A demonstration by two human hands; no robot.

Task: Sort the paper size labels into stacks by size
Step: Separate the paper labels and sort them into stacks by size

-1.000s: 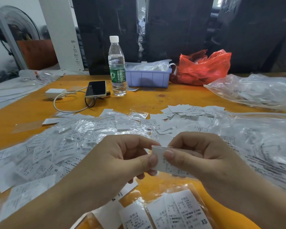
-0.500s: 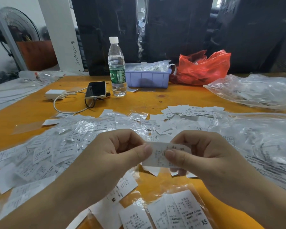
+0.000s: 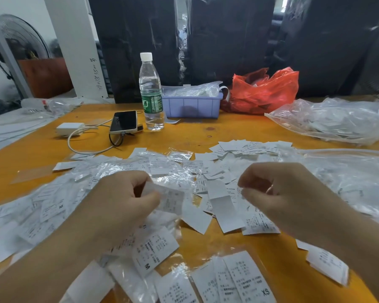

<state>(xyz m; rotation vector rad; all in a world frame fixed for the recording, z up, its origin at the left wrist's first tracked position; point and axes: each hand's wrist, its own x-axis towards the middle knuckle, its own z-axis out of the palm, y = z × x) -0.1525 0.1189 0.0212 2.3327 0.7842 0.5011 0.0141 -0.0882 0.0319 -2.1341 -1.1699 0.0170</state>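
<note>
This looks like a garment packing or labelling workroom rather than a home. A broad orange worktable [image 3: 206, 132] is strewn with printed paper size labels [image 3: 155, 248] and clear plastic sleeves [image 3: 337, 121]. A small purple bin [image 3: 192, 106] holds more packets, beside a red plastic bag [image 3: 265, 90]. Tall stacks wrapped in black plastic [image 3: 228, 40], probably stock, line the back. A standing fan [image 3: 18, 47] is at the far left, and a phone [image 3: 124, 122] charges by a water bottle [image 3: 151, 92].
</note>
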